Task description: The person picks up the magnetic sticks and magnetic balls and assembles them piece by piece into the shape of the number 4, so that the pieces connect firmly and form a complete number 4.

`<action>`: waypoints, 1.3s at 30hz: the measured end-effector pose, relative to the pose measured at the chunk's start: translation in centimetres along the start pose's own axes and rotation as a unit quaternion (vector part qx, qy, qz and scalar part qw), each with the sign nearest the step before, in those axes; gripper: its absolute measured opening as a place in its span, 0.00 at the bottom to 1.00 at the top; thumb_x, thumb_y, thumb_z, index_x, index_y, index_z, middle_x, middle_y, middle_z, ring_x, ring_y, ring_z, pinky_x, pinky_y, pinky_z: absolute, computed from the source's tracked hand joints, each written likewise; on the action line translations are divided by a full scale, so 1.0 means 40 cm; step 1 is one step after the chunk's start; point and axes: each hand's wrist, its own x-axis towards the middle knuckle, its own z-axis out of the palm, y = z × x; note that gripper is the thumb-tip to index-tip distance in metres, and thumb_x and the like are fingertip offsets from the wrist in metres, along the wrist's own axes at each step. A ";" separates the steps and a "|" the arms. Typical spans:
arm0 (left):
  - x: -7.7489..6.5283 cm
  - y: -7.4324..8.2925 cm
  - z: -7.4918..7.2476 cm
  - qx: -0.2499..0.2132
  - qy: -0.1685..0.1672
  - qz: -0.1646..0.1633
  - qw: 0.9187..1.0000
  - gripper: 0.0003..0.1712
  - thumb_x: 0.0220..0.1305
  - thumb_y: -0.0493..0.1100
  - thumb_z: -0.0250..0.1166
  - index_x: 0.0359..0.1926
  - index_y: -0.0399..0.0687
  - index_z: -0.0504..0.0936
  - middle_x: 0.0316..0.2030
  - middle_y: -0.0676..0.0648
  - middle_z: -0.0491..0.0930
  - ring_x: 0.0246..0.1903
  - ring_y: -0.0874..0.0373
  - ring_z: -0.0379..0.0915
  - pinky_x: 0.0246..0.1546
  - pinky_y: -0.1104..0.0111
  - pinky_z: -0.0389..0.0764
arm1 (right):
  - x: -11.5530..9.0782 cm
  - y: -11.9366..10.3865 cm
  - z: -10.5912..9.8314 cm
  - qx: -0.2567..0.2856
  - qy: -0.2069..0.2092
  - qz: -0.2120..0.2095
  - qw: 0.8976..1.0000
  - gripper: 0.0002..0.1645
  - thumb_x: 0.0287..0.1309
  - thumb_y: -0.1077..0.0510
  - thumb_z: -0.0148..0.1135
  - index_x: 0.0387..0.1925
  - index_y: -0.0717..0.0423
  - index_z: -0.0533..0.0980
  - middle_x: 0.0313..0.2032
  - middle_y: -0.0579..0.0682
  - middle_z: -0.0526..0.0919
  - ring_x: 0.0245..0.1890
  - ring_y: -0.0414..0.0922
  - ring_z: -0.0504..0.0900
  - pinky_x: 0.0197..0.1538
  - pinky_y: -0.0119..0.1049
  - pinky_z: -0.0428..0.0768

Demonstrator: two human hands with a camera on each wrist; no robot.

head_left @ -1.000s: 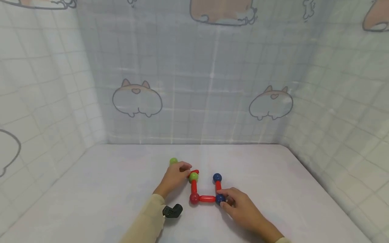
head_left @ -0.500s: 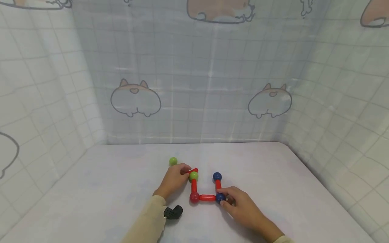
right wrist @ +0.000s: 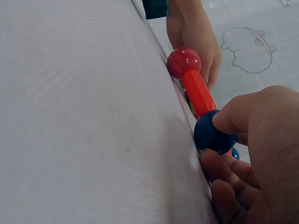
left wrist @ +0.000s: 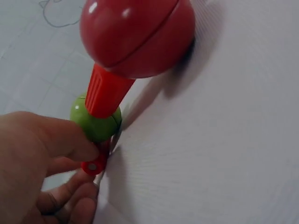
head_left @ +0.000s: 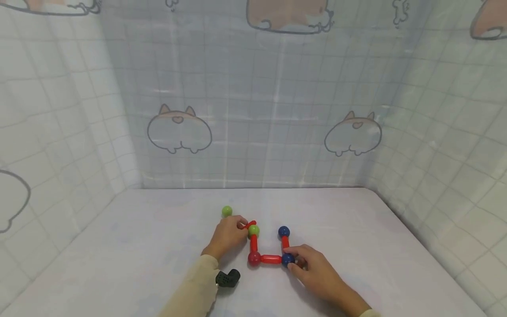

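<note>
Slanted red rod (head_left: 252, 223): just beside the green ball (head_left: 254, 231), right end toward the far edge of the bench (head_left: 336, 215).
My left hand (head_left: 228, 236): closer, pinching it.
My right hand (head_left: 315, 268): gripping the nearer blue ball (head_left: 286, 260).

- My left hand (head_left: 227, 236) hides part of the angled red rod (head_left: 250, 225); whether it touches the nearer green ball (head_left: 254, 231), I can't quite tell.
- My right hand (head_left: 314, 269) partly covers the near blue ball (head_left: 287, 260).
- The far blue ball (right wrist: 235, 153) barely shows from my right wrist.
- The left-wrist view's top edge crops the red ball (left wrist: 138, 37).
</note>
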 end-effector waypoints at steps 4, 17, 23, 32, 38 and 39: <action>-0.004 0.001 -0.003 0.023 -0.005 -0.017 1.000 0.13 0.60 0.36 0.67 0.46 0.42 0.86 0.34 0.48 0.81 0.33 0.54 0.74 0.36 0.62 0.80 | 0.002 0.000 0.002 0.003 -0.001 -0.003 1.000 0.23 0.62 0.52 0.69 0.59 0.45 0.80 0.39 0.40 0.78 0.36 0.42 0.75 0.37 0.31 0.79; -0.010 -0.011 -0.001 0.009 0.014 -0.020 1.000 0.07 0.61 0.37 0.67 0.41 0.44 0.86 0.33 0.51 0.82 0.34 0.54 0.75 0.39 0.61 0.81 | 0.002 0.005 0.008 0.016 -0.002 0.001 1.000 0.24 0.61 0.52 0.70 0.59 0.46 0.80 0.39 0.41 0.77 0.35 0.42 0.75 0.36 0.30 0.80; -0.018 -0.007 -0.006 0.025 0.017 -0.029 0.999 0.07 0.60 0.37 0.68 0.40 0.44 0.85 0.31 0.51 0.81 0.32 0.54 0.74 0.35 0.63 0.79 | 0.002 0.000 0.013 0.016 -0.003 0.003 1.000 0.23 0.61 0.52 0.70 0.58 0.45 0.80 0.38 0.41 0.78 0.35 0.42 0.76 0.37 0.30 0.80; -0.054 -0.011 -0.036 0.016 -0.008 -0.046 0.999 0.14 0.60 0.42 0.69 0.46 0.40 0.86 0.35 0.49 0.82 0.34 0.54 0.74 0.35 0.62 0.80 | -0.001 -0.002 0.014 0.011 -0.004 -0.010 1.000 0.23 0.61 0.52 0.70 0.58 0.46 0.80 0.38 0.41 0.77 0.35 0.42 0.75 0.36 0.31 0.79; -0.071 -0.020 -0.046 -0.021 -0.006 -0.050 0.999 0.13 0.62 0.43 0.69 0.47 0.44 0.86 0.36 0.50 0.80 0.37 0.54 0.72 0.35 0.63 0.80 | -0.004 0.002 0.004 0.007 -0.002 -0.005 1.000 0.23 0.61 0.52 0.69 0.58 0.46 0.80 0.39 0.41 0.77 0.35 0.42 0.75 0.37 0.31 0.79; -0.074 -0.020 -0.047 -0.026 -0.004 -0.047 0.999 0.13 0.62 0.42 0.68 0.47 0.44 0.86 0.36 0.50 0.80 0.37 0.54 0.72 0.35 0.63 0.80 | -0.004 0.002 0.002 0.007 0.000 -0.003 1.000 0.23 0.62 0.52 0.69 0.58 0.46 0.80 0.39 0.41 0.78 0.36 0.42 0.75 0.37 0.31 0.79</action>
